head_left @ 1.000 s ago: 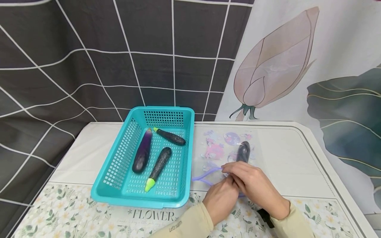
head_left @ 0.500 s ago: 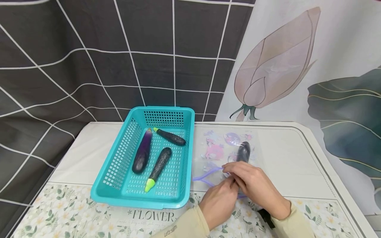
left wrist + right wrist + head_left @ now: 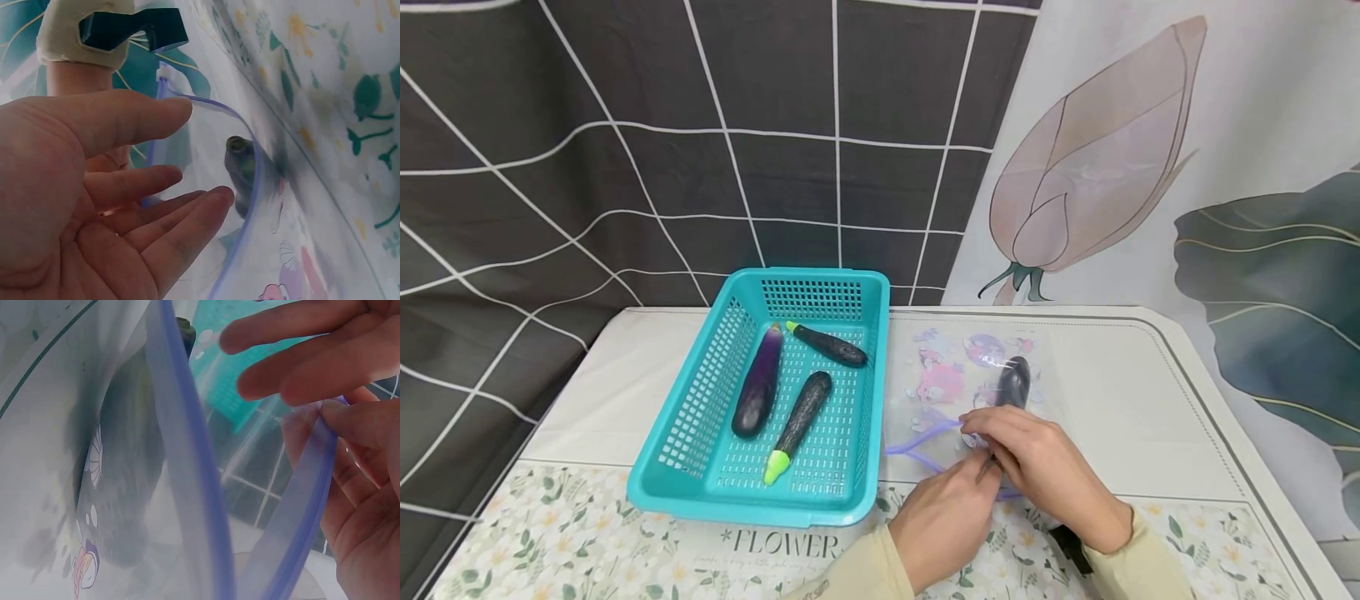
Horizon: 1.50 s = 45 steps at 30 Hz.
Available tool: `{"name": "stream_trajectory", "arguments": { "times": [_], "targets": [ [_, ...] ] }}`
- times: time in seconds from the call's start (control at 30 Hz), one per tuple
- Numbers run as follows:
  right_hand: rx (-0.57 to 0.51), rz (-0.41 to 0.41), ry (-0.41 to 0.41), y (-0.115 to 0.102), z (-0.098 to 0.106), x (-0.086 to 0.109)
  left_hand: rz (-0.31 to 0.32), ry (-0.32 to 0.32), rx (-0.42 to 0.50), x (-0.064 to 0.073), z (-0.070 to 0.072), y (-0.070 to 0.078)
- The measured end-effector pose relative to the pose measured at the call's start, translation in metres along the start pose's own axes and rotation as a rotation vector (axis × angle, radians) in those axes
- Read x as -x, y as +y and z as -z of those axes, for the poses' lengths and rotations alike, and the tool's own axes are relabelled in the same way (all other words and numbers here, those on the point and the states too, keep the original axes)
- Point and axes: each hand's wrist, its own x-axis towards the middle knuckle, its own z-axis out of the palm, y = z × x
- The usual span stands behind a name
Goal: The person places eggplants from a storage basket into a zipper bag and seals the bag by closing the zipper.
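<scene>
On the right half of the table lies a clear zip bag [image 3: 940, 375] printed with pink cartoon figures. Its purple zip edges [image 3: 187, 425] stand apart at the mouth. Inside is a dark eggplant [image 3: 1014, 383], its stem end [image 3: 237, 144] towards the mouth. The thumb and fingers of my right hand [image 3: 1037, 458] pinch one zip edge and lift it. My left hand [image 3: 947, 517] is at the mouth under the right hand, fingers extended and spread from the thumb. Nothing sits between the left fingers, which point towards the eggplant's stem end.
Left of the bag stands a turquoise basket [image 3: 643, 479] with a purple eggplant [image 3: 760, 383] and two dark ones with green ends. A flowered cloth [image 3: 572, 533] covers the table's near side. Behind rise a dark checked curtain [image 3: 775, 192] and a flower-printed one.
My left hand has drawn back slightly, down and to the left, away from the bag mouth. The right hand, bag and basket stay nearly where they were.
</scene>
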Motion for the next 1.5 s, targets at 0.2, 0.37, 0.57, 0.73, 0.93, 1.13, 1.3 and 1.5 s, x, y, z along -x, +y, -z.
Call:
{"name": "stream_trajectory", "arguments": {
  "times": [0.2,0.37,0.57,0.73,0.93,1.13,1.3,1.5],
  "targets": [
    [0.008,-0.021,-0.015,-0.002,0.001,-0.001,-0.025,0.014,-0.017,0.003,0.006,0.000],
    [0.007,-0.002,0.000,-0.001,0.000,-0.002,-0.040,0.031,-0.015,0.008,0.014,0.001],
    [0.006,-0.021,-0.016,-0.001,0.001,0.000,-0.072,0.053,0.008,0.013,0.026,0.002],
    [0.003,-0.027,-0.014,-0.001,0.000,0.001,-0.081,0.005,0.011,0.015,0.037,0.000],
    [0.017,-0.027,-0.005,-0.001,0.000,0.001,-0.061,-0.058,0.065,0.018,0.048,-0.007],
    [0.023,-0.033,-0.015,-0.001,0.001,0.000,-0.045,-0.083,0.112,0.022,0.059,-0.010],
    [0.025,-0.013,0.000,0.000,0.000,0.000,-0.023,-0.077,0.105,0.027,0.067,-0.014],
    [0.024,-0.022,-0.010,-0.001,0.001,-0.001,0.043,-0.069,0.130,0.031,0.076,-0.021]
  ]
}}
